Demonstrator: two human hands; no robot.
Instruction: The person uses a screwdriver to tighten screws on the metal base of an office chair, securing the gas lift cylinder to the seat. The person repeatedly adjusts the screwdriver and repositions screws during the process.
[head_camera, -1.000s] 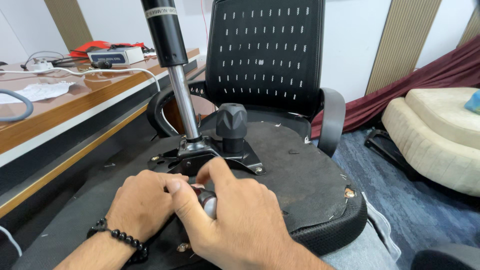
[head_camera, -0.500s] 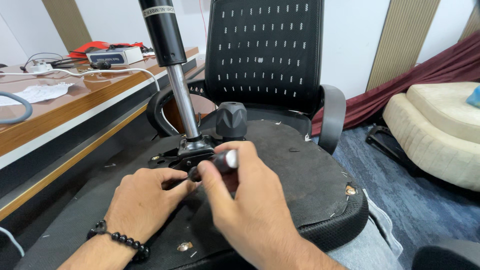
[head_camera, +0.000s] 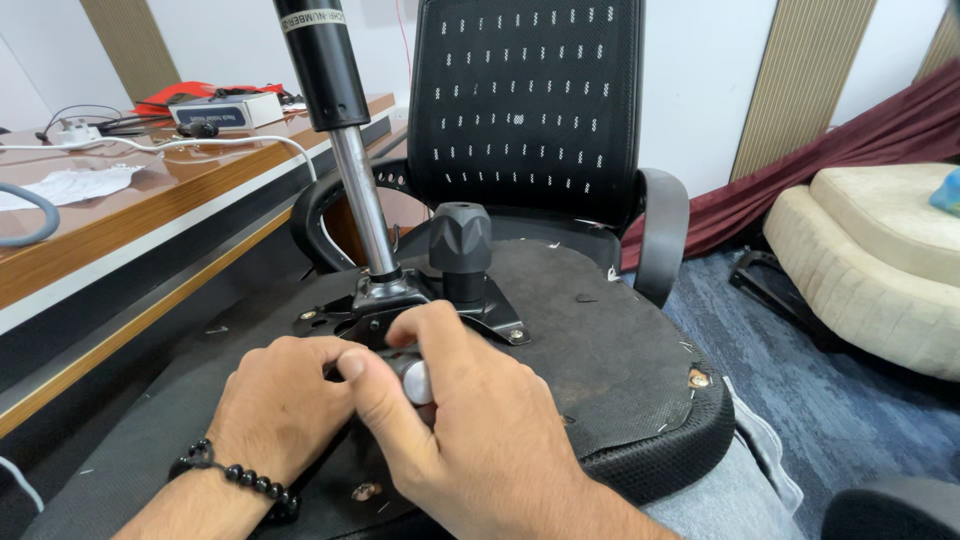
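Note:
An upturned office chair seat (head_camera: 600, 340) lies across my lap, its black underside up. A metal mechanism plate (head_camera: 375, 300) is bolted to it, with a gas lift cylinder (head_camera: 335, 110) standing upright and a black faceted knob (head_camera: 460, 240) beside it. My right hand (head_camera: 470, 430) is closed around a tool handle with a pale rounded end (head_camera: 415, 380), just in front of the plate. My left hand (head_camera: 285, 400), a black bead bracelet on its wrist, rests on the seat and touches the tool near the plate. The tool's tip is hidden by my fingers.
A wooden desk (head_camera: 120, 220) with cables, papers and a small white box (head_camera: 225, 110) runs along the left. A black mesh office chair (head_camera: 530, 120) stands behind the seat. A cream cushioned seat (head_camera: 880, 260) and dark red cloth (head_camera: 850, 150) lie right, on blue carpet (head_camera: 850, 420).
My right hand rose toward the plate with the tool half a second ago, and has come back down and nearer to me. My left hand stays by the plate.

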